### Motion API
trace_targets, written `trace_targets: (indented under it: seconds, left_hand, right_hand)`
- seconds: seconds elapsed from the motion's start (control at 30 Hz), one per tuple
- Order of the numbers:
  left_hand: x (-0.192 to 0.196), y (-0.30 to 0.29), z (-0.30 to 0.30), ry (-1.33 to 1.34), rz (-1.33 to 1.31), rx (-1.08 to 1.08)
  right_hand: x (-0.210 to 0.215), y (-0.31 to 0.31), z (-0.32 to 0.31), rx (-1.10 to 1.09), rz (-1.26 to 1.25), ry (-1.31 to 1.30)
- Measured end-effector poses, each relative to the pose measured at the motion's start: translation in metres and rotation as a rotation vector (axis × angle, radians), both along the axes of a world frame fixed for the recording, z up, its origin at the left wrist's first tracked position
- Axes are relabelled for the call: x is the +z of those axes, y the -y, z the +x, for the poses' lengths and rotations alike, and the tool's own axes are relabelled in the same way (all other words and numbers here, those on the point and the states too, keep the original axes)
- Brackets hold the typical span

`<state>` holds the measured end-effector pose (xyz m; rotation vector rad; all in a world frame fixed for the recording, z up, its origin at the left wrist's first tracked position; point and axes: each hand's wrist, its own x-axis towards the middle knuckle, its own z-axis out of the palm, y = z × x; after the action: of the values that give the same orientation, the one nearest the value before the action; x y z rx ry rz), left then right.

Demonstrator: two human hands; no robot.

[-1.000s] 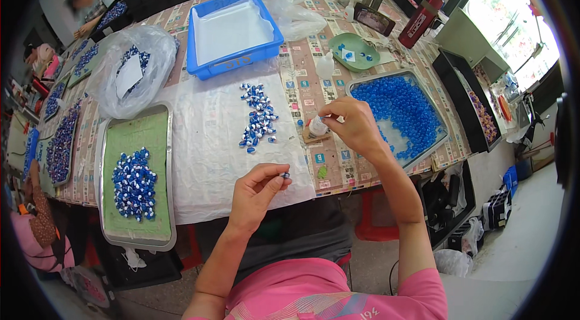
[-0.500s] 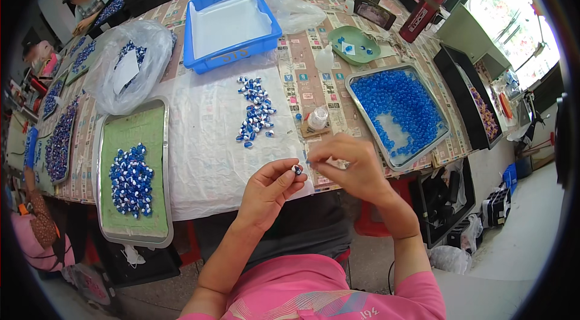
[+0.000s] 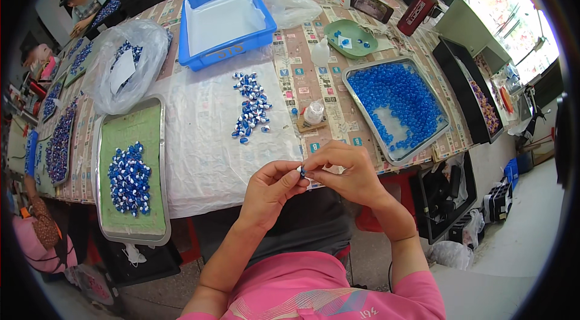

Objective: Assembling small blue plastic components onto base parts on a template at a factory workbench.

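The left hand (image 3: 269, 190) and right hand (image 3: 344, 170) meet fingertip to fingertip, both pinching one small blue-and-white bead (image 3: 300, 170) held directly between them, over the table's near edge.

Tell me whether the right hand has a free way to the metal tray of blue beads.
Probably yes. The right hand is pinching a small blue-and-white piece with the left hand, but the metal tray of blue beads lies just beyond it, with only bare tabletop between.

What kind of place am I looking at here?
Probably a small hand-assembly workshop: a long table holds a metal tray of blue beads, a pile of blue-and-white pieces, and both hands, left and right, pinch one small piece.
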<state>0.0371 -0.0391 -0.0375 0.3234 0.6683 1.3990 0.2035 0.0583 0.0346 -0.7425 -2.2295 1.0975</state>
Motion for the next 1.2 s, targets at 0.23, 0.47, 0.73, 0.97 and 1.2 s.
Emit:
trace_targets:
  seconds: [0.23, 0.47, 0.73, 0.97, 1.2]
  left_hand:
    - [0.000, -0.001, 0.003, -0.097, 0.000, 0.015]
    - [0.007, -0.005, 0.009, -0.094, -0.037, -0.034]
    - [0.033, 0.021, -0.039, -0.778, -0.055, 0.351]
    - [0.004, 0.112, -0.215, -1.757, -0.204, 0.870]
    - [-0.003, 0.136, -0.234, -2.007, -0.580, 0.610]
  right_hand:
    - [0.000, -0.006, 0.005, 0.033, -0.179, 0.009]
    - [0.001, -0.009, 0.015, 0.002, -0.177, 0.010]
    - [0.007, -0.040, 0.060, -0.093, 0.174, -0.078]
    - [-0.020, -0.140, 0.151, -0.521, 0.504, 0.295]
    - [-0.034, -0.154, 0.158, -0.446, 0.469, 0.521]
